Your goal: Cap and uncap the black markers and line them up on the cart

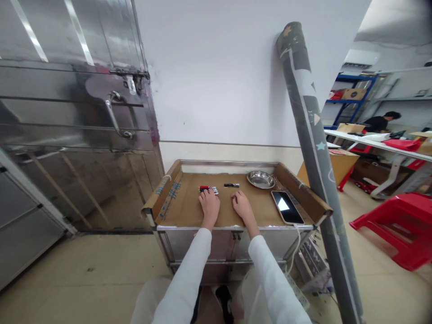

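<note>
Both my hands rest on a cardboard sheet (189, 204) that lines a steel cart. My left hand (209, 203) lies palm down, fingers stretched, its fingertips touching a small cluster of batteries (209, 189) with a red piece at its left end. My right hand (241, 203) lies flat a little to the right with nothing in it. One more small dark and silver battery (231, 185) lies just beyond my right hand, apart from it. A round steel bowl (260, 179) sits at the back right. A phone (287, 206) with a lit screen lies at the right.
A big steel door with a handle (114, 114) fills the left. A tall grey rolled mat (312, 130) leans on the wall right of the cart. A red plastic stool (394, 227) stands on the floor right. A person sits far back right at a long table (381, 145).
</note>
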A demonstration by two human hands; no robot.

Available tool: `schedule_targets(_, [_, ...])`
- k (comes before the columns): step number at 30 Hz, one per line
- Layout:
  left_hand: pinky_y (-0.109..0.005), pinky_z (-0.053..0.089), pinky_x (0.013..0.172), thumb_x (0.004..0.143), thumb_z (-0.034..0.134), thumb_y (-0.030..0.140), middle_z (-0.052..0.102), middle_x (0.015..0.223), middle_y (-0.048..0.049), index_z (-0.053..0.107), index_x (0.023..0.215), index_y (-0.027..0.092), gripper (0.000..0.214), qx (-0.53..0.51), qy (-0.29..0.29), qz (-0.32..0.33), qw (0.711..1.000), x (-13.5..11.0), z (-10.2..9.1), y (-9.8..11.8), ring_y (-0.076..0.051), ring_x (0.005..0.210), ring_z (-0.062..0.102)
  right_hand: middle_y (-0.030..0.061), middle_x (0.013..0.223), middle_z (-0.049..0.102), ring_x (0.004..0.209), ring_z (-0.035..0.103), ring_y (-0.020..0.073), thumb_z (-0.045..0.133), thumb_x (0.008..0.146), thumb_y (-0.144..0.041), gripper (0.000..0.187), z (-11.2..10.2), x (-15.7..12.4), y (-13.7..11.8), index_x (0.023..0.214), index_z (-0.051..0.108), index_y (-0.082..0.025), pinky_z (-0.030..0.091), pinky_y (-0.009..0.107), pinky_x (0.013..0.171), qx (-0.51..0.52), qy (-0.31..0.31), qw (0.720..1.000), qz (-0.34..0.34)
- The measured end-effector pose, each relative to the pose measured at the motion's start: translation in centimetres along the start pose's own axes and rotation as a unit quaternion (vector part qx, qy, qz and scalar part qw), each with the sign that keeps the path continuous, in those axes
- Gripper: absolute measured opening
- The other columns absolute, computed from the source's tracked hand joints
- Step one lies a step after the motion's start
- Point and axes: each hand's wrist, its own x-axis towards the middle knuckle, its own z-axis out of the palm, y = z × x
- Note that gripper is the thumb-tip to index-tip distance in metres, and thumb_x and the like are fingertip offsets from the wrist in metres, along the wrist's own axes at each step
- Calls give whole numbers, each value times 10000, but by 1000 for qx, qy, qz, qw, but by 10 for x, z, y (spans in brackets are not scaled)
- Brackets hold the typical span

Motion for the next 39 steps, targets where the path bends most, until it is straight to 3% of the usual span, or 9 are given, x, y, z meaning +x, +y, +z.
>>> schedule_targets(24, [-388,402,891,872,452,163,596,1089,-152,582,1073,130,242,-6,-9,19,1000,1,-2,1,-280,1055,532,99,953,621,919,573,196,384,873,-83,253,-2,0,-1,875,619,-178,440,284,891,-3,-7,1000,3])
schedule_targets(32, [-401,404,898,876,433,157,575,1069,-173,567,1048,104,224,-8,6,-9,1000,1,1,2,-294,1058,528,101,955,628,913,575,194,400,870,-84,256,-2,1,-1,898,639,-171,440,281,871,-6,-8,1000,10])
schedule_targets(39, [-401,403,929,840,479,148,557,1128,-162,541,1071,108,242,-31,-8,34,999,2,-2,4,-288,1089,512,116,984,635,952,568,196,376,886,-88,281,-6,1,-5,945,645,-140,426,279,890,-32,-27,999,16])
